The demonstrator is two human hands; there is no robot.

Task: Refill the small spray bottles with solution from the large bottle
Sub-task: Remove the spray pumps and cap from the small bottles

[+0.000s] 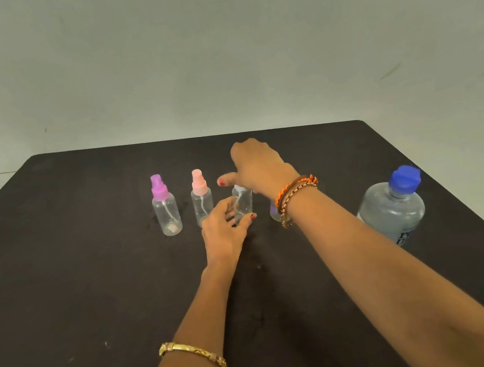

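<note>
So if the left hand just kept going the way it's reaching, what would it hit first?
The clear bottle, third in the row. The left hand already curls round its base, thumb in front, and may be touching it. The right hand sits over the bottle's top.

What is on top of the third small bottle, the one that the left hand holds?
The right hand covers the top of the third small bottle, so its spray cap is hidden. Only the clear body shows, gripped by the left hand. Whether the right hand's fingers grip the cap cannot be seen.
</note>
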